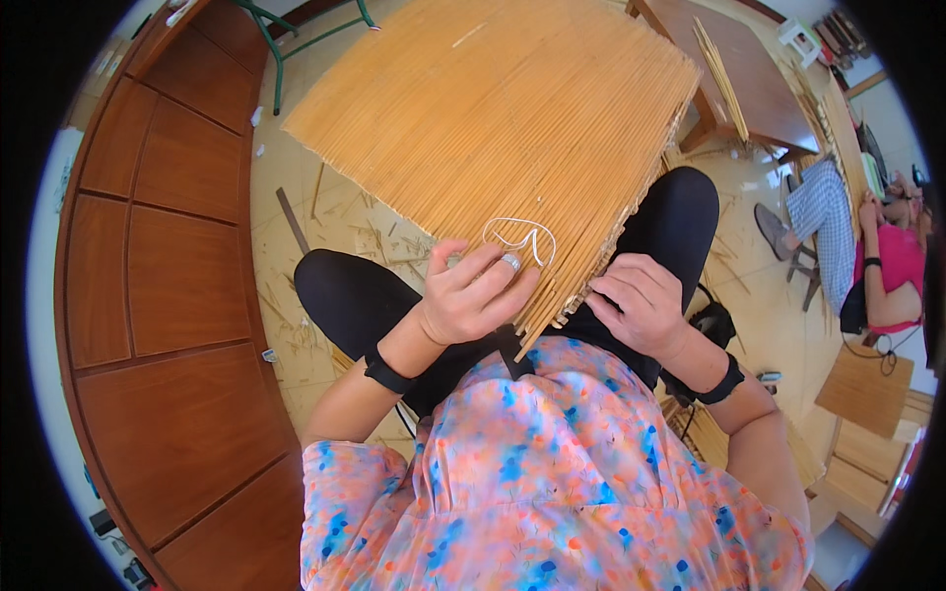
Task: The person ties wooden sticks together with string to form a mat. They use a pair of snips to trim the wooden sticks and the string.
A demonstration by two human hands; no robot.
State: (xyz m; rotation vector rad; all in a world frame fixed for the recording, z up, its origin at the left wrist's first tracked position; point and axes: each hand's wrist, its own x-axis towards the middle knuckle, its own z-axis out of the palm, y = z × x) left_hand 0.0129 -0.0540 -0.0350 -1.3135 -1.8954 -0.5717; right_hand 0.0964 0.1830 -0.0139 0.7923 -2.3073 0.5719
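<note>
A large mat of thin, straw-coloured sticks, laid side by side and bound along the edge, slopes from a raised support down to my lap. My left hand lies over its near left corner with bent fingers, a ring on one of them. What those fingers grip is hidden. Just beyond them a loop of white cord rests on the mat. My right hand is closed at the mat's right edge, fingertips on the bound stick ends. A dark flat strip shows under the near corner.
Wooden cabinets line the left side. Stick scraps litter the floor. At the upper right, a bundle of sticks lies on a brown table. Another person sits at the far right. A green metal frame stands behind.
</note>
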